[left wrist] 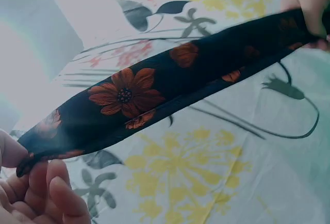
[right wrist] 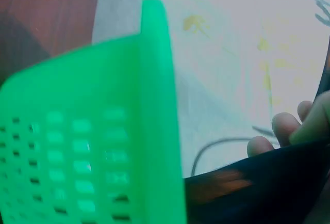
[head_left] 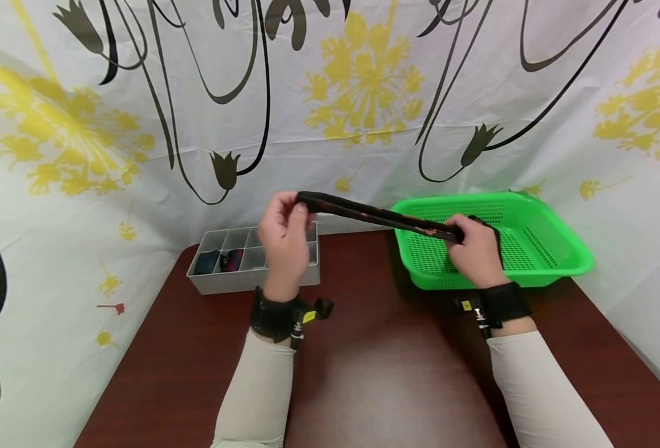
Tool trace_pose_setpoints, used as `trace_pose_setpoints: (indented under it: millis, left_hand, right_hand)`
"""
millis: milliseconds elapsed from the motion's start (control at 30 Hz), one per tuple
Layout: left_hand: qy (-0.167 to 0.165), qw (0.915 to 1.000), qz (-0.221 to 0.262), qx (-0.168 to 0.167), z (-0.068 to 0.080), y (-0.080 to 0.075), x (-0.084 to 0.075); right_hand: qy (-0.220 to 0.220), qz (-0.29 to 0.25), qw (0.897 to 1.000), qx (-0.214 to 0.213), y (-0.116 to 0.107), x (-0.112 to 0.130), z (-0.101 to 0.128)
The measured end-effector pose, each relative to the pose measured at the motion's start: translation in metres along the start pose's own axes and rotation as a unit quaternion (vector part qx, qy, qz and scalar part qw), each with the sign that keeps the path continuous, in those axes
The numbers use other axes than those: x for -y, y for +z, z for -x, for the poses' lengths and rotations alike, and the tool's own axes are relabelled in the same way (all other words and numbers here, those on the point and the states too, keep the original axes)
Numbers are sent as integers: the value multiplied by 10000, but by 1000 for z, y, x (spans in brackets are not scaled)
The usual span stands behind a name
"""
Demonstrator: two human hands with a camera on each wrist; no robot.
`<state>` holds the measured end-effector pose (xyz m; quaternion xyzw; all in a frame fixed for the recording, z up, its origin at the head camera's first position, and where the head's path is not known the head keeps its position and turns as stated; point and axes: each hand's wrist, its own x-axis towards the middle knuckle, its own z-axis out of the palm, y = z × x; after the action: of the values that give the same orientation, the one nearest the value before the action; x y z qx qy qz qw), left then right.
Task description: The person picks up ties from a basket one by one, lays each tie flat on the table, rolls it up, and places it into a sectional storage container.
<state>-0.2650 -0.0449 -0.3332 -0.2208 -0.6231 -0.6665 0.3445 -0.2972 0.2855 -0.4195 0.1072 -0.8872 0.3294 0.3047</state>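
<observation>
Nearest, bare dark-red counter (head_left: 374,373) spreads wide between the two pale sleeves, with open room out to its front and side edges. Above it the left hand (head_left: 285,242) pinches one end of a dark band (head_left: 380,216) with its fingers (left wrist: 51,188) curled round it, and the right hand (head_left: 475,249) grips the other end, fingers (right wrist: 286,126) closed on the cloth. The band is held taut in the air, sloping down from left to right over the near rim of the green basket (head_left: 553,264). From the head view it reads as a plain dark strip; the left wrist view alone shows its orange flowers on black. The right wrist view shows the basket's slotted wall close beside the band. Farther back, a grey divided tray (head_left: 223,280) sits behind the left hand, near the patterned curtain (head_left: 363,93).
</observation>
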Motion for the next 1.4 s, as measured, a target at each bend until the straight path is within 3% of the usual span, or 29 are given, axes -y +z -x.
trace_pose_setpoints:
  millis: [233,400,533,700,867,1000,1200,1400]
  left_hand:
    - [-330,9983,118,-455,-2,-28,-12]
    - [-384,9969,-22,-689,-3,-50,-12]
    - [-496,9930,212,-1049,-3,-70,-10]
    - [-356,9852,338,-1641,-4,-91,-10]
    - [-177,9810,364,-1898,-5,-102,-10]
    - [-175,9815,378,-1867,-2,-107,-8]
    - [-496,9885,354,-1382,1,-122,2]
    - [-1143,9841,1097,-800,8,-150,32]
  right_hand:
    - [392,-159,9990,-113,-16,-11,-1]
    - [501,-112,9982,-323,-24,-19,-2]
    - [665,-147,9959,-599,-28,-24,-1]
    - [802,-206,9933,-808,-35,-31,0]
    - [790,-116,9923,-951,-39,-35,0]
    - [647,-182,9902,-1225,-42,-34,-1]
    - [322,-818,9838,-1564,-57,-14,0]
    - [-210,-991,9752,-1968,-73,13,-1]
